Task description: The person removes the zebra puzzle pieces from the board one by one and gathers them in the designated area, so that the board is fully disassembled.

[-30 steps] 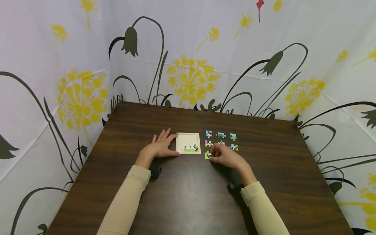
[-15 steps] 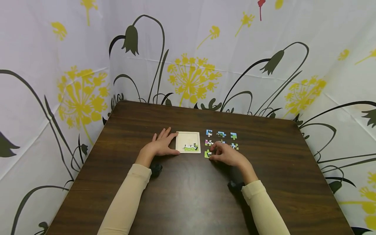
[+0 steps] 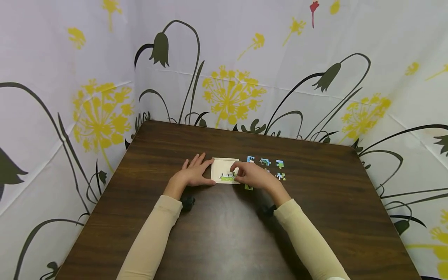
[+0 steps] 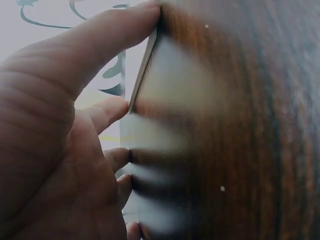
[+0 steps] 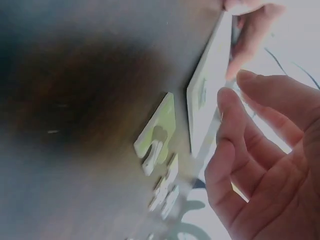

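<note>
A square puzzle tray (image 3: 221,165) lies on the table, with a green-and-white animal picture (image 3: 226,178) along its bottom. My left hand (image 3: 190,176) rests beside it, thumb and index finger spread straight to its two left corners; the left wrist view shows the thumb (image 4: 115,32) at the tray edge (image 4: 142,70). My right hand (image 3: 254,175) hovers at the tray's right side, fingertips bent over the picture's right end. In the right wrist view a gap shows between its thumb and index fingertips, with nothing visible between them. A green puzzle piece (image 5: 162,122) lies flat below this hand.
Several loose puzzle pieces lie in rows right of the tray, among them a blue-green one (image 3: 279,163) and a green-blue one (image 3: 280,176). The right hand covers part of these rows. A flowered curtain (image 3: 224,46) hangs behind the dark wooden table (image 3: 224,233).
My right hand has moved left from the green puzzle piece to the tray's right side, leaving that piece on the table. The left hand stays at the tray's left corners.
</note>
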